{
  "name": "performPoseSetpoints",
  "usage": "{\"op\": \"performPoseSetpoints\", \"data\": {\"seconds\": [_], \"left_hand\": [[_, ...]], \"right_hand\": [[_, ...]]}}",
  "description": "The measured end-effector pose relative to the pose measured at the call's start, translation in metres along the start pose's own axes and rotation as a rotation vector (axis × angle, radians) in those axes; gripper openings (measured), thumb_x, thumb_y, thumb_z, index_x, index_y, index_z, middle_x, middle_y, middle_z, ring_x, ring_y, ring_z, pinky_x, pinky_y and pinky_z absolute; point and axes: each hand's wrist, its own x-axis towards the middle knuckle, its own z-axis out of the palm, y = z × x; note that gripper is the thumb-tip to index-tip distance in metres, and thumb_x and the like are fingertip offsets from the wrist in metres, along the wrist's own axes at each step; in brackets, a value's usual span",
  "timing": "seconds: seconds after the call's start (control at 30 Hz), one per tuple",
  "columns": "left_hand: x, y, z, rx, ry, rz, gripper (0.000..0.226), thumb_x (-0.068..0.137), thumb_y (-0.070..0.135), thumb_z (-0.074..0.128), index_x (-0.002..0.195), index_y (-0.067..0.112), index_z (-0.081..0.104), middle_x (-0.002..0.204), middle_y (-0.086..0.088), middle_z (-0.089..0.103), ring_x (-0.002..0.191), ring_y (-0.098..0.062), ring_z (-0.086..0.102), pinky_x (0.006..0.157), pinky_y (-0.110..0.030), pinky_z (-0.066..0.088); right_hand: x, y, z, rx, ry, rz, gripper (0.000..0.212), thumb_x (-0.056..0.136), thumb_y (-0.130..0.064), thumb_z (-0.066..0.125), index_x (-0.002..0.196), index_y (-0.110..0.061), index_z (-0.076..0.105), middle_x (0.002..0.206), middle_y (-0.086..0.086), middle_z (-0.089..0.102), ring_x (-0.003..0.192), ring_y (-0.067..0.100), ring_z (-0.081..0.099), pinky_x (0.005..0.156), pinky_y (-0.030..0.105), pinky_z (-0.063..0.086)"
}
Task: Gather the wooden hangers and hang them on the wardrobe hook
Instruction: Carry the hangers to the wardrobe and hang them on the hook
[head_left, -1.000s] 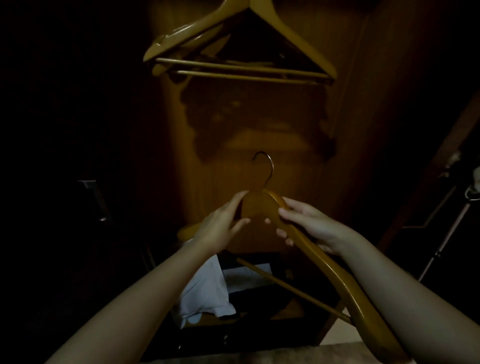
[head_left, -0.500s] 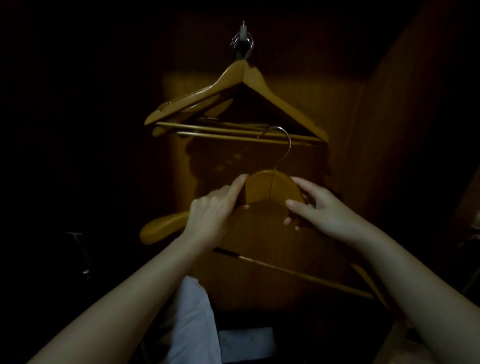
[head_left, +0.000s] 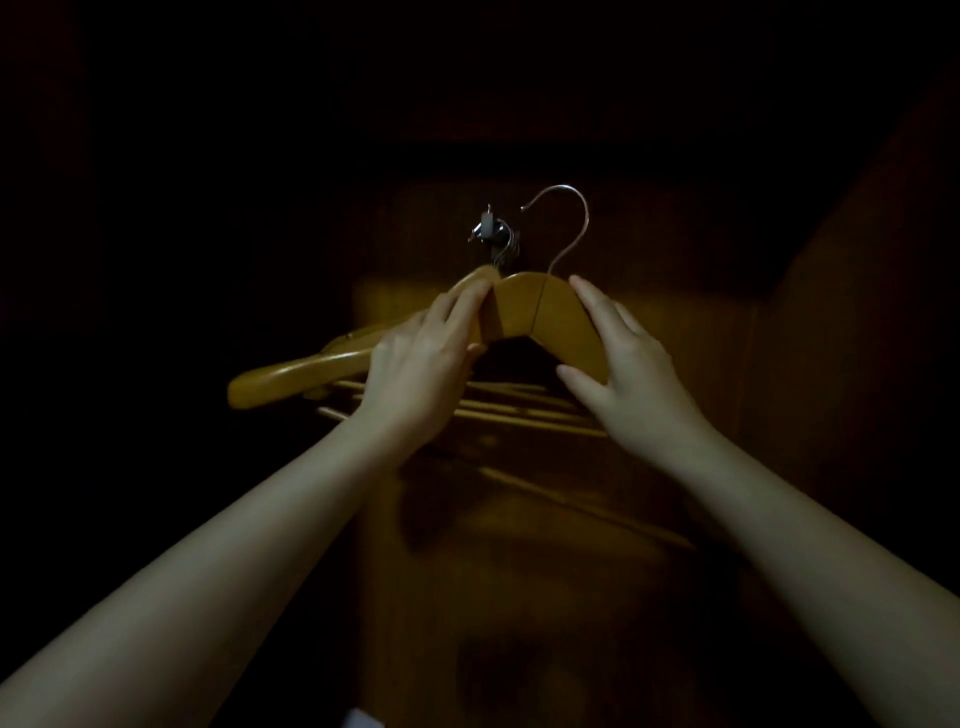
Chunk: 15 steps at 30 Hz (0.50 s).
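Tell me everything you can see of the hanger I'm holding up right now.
The wooden hanger looks honey-coloured and glossy, with a broad jointed centre and sloping shoulders. Its curved metal hook stands upright, just right of the wardrobe hook and not yet over it. The left hand and right hand grip its shoulders either side of the centre, fingers on top, thumbs beneath. It is held in front of other hangers on that hook.
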Motion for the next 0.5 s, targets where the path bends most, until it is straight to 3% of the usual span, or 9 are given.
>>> {"op": "performPoseSetpoints", "data": {"seconds": [0.1, 0.5], "left_hand": [[0.032, -0.012, 0.009, 0.052, 0.009, -0.021, 0.060, 0.092, 0.024, 0.051, 0.145, 0.019, 0.022, 0.135, -0.010, 0.050, 0.108, -0.028, 0.059, 0.084, -0.040, 0.049], [0.067, -0.052, 0.063, 0.158, -0.185, -0.213, 0.058, 0.095, 0.026, 0.045, 0.144, 0.024, 0.013, 0.133, -0.008, 0.048, 0.112, -0.027, 0.055, 0.079, -0.037, 0.050]], "right_hand": [[0.040, 0.008, 0.005, 0.015, -0.021, 0.030, 0.076, 0.090, -0.016, 0.058, 0.150, -0.023, 0.011, 0.147, 0.003, 0.032, 0.129, 0.023, 0.041, 0.108, 0.043, 0.039], [0.118, 0.039, 0.050, -0.036, -0.284, 0.142, 0.082, 0.091, -0.017, 0.057, 0.149, -0.025, 0.001, 0.153, 0.008, 0.028, 0.137, 0.031, 0.033, 0.114, 0.048, 0.028]]}}
